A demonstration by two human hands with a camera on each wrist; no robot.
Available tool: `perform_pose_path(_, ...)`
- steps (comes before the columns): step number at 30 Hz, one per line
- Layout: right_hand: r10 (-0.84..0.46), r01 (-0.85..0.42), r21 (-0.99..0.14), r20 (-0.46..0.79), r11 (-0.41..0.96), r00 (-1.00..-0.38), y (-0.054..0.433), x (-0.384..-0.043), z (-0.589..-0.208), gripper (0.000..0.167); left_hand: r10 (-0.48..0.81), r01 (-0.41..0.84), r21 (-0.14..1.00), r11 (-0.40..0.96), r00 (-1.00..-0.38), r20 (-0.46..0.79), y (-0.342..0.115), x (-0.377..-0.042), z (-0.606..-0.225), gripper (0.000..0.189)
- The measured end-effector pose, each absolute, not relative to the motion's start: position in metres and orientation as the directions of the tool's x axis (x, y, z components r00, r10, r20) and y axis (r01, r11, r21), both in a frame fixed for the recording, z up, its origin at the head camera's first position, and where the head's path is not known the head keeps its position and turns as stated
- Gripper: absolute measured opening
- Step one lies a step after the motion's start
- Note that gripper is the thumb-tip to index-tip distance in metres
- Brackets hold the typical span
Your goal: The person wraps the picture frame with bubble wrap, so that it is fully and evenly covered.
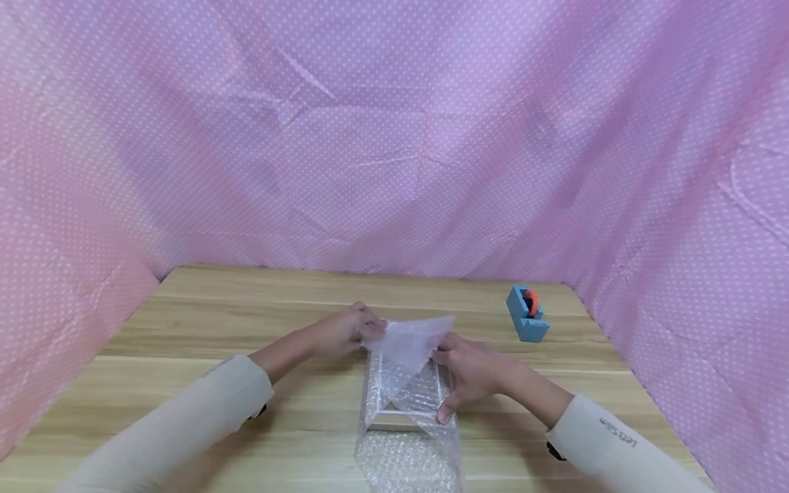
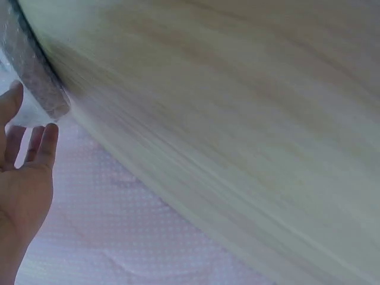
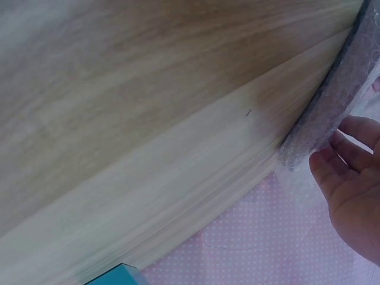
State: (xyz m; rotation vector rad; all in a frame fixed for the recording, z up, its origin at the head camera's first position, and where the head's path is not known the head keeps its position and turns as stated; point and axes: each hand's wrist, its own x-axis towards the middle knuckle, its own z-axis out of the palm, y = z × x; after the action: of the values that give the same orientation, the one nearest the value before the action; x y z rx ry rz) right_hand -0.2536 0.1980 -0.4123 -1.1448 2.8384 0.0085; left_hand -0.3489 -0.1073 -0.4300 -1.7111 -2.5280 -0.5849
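Observation:
A shallow frame-like box [image 1: 394,420] with a pale rim lies on the table inside a sheet of clear bubble wrap [image 1: 409,462]. One end of the wrap folds over its far part as a cloudy flap [image 1: 403,342]. At the far left corner, my left hand [image 1: 340,333] pinches the flap's edge; the left wrist view has its thumb and fingers about the wrapped corner. My right hand [image 1: 477,370] holds the wrap along the right side, fingers at the flap, thumb on the near right corner. Its fingers [image 3: 325,166] touch the wrapped side in the right wrist view.
A blue tape dispenser [image 1: 524,322] with an orange-red core stands at the back right of the wooden table [image 1: 246,301]. Pink dotted cloth [image 1: 382,171] hangs behind and at both sides. Loose bubble wrap stretches toward the near edge.

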Motion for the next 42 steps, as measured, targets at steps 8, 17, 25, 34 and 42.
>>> perform_pose_path(8, -0.728, -0.727, -0.036, -0.014, 0.686, -0.686, 0.202, -0.251, -0.414, 0.099, 0.922, 0.909, 0.185, 0.373, -0.386, 0.038, -0.108, -0.322, -0.422, 0.058)
perform_pose_path(17, -0.645, -0.650, -0.087, 0.082, 0.755, -0.760, 0.205, -0.239, -0.409, 0.092, 0.873, 0.864, 0.197, 0.464, -0.483, 0.063, -0.098, -0.306, -0.426, 0.085)
perform_pose_path(25, -0.529, -0.523, -0.147, 0.005, 0.839, -0.849, 0.206, -0.258, -0.399, 0.137, 0.856, 0.845, 0.208, 0.492, -0.513, 0.059, -0.096, -0.305, -0.427, 0.086)
perform_pose_path(34, -0.555, -0.545, -0.105, -0.122, 0.832, -0.823, 0.203, -0.262, -0.397, 0.123, 0.838, 0.824, 0.239, 0.514, -0.542, 0.066, -0.099, -0.303, -0.432, 0.095)
perform_pose_path(42, -0.614, -0.610, -0.073, -0.055, 0.789, -0.788, 0.200, -0.255, -0.400, 0.099, 0.820, 0.805, 0.278, 0.524, -0.565, 0.089, -0.104, -0.300, -0.434, 0.090)
